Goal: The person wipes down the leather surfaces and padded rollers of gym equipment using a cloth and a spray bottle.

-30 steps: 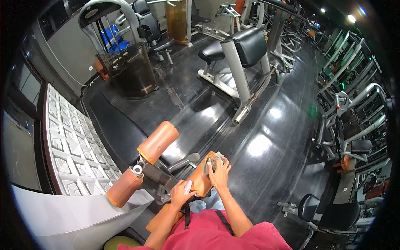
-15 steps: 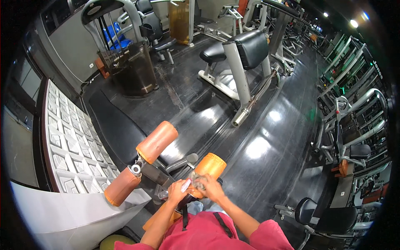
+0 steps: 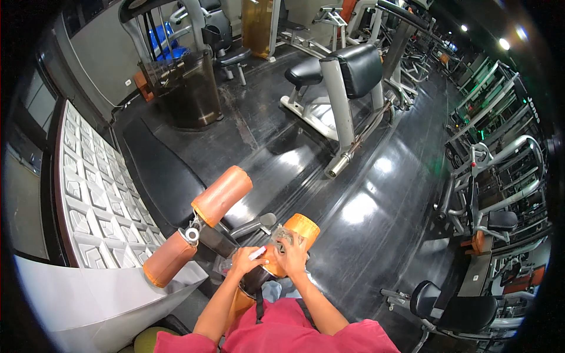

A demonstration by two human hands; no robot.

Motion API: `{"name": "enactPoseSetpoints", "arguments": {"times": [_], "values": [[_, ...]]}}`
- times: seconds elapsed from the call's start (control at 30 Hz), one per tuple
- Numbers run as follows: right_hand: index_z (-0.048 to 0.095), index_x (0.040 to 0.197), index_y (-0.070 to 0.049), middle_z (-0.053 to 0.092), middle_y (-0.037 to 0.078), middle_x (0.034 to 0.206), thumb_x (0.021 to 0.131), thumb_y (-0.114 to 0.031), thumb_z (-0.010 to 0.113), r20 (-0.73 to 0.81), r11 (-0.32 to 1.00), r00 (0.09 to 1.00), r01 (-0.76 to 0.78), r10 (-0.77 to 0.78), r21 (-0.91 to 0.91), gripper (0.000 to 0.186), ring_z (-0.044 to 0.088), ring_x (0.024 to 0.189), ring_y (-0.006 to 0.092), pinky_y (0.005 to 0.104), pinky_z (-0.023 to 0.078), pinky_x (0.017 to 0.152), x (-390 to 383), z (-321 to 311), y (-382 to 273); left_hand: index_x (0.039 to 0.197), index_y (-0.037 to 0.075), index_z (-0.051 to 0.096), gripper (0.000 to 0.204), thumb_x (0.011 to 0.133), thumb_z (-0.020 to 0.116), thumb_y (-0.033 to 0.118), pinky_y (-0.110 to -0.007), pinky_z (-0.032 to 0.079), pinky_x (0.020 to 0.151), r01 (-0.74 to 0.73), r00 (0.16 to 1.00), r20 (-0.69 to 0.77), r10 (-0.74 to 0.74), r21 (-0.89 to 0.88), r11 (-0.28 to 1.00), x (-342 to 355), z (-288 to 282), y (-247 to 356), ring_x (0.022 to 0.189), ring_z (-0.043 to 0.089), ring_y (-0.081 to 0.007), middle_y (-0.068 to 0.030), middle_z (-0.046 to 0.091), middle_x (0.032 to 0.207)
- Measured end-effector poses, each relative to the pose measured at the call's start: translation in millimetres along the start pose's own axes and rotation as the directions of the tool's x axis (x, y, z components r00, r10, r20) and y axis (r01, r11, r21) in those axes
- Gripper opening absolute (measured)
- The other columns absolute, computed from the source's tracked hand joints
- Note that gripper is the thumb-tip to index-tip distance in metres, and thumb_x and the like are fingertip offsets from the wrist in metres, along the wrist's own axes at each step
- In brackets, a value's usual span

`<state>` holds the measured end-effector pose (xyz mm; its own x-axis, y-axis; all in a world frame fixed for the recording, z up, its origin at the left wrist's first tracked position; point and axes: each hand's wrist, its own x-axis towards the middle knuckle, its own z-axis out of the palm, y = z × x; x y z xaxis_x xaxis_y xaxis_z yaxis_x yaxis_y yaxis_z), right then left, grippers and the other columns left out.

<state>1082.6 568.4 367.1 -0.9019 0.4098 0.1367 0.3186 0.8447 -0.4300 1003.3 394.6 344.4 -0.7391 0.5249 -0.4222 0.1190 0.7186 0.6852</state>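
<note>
Close in, both hands met on orange roller pad (image 3: 292,242) at near centre. Left hand (image 3: 245,260) curled, pinching small white piece (image 3: 257,253) against pad. Right hand (image 3: 292,256) fingers spread over clear wrap (image 3: 282,238) on pad top. Two more orange rollers (image 3: 221,195) left of it. White panelled wall (image 3: 94,194) far left.

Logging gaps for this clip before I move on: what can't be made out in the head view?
- Head view: the small white thing in the left hand is too small to identify.
- Head view: the near end of the orange roller pad is covered by both hands; the right hand hides its own grip.
- Head view: the clear wrap on the pad is blurred.
- Head view: the lower edge cuts off the person's torso.
</note>
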Motion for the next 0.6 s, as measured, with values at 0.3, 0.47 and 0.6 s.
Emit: {"name": "enactPoseSetpoints", "arguments": {"times": [0.3,0.47,0.6], "values": [[0.075,0.104,-0.027,0.059,0.002,0.124,0.08,-0.03,0.073,0.336,0.968,0.909,0.25,-0.248,0.037,0.024,0.053,0.114,0.0358,0.0465,0.056,0.089,-19.7,1.8,7.5,0.099,0.021,0.077,0.045,0.068,0.084,0.053,-0.043,0.054,0.077,-0.012,0.999,0.038,0.014,-0.065,0.998,10.6,3.3,-18.1,0.088,0.071,-0.0318,-0.0091,0.074,0.09],[0.074,0.108,-0.025,0.06,-0.001,0.124,0.08,-0.032,0.074,0.461,0.879,0.755,0.453,-0.467,0.149,0.029,0.053,0.119,0.0349,0.0443,0.057,0.089,-42.0,-10.0,13.9,0.105,0.025,0.076,0.035,0.072,0.079,0.039,-0.045,0.054,0.08,-0.028,1.0,-0.003,0.027,-0.102,0.994,10.7,7.2,-23.0,0.093,0.07,-0.0331,-0.0108,0.074,0.095],[0.074,0.106,-0.023,0.061,0.001,0.124,0.078,-0.031,0.076,0.381,0.918,0.84,0.391,-0.387,0.068,0.029,0.053,0.117,0.0331,0.0456,0.056,0.09,3.3,-19.6,39.7,0.106,0.026,0.076,0.04,0.072,0.081,0.045,-0.046,0.054,0.081,-0.002,1.0,0.013,0.003,-0.045,0.999,9.2,7.9,-26.5,0.094,0.07,-0.033,-0.0104,0.074,0.095]]}}
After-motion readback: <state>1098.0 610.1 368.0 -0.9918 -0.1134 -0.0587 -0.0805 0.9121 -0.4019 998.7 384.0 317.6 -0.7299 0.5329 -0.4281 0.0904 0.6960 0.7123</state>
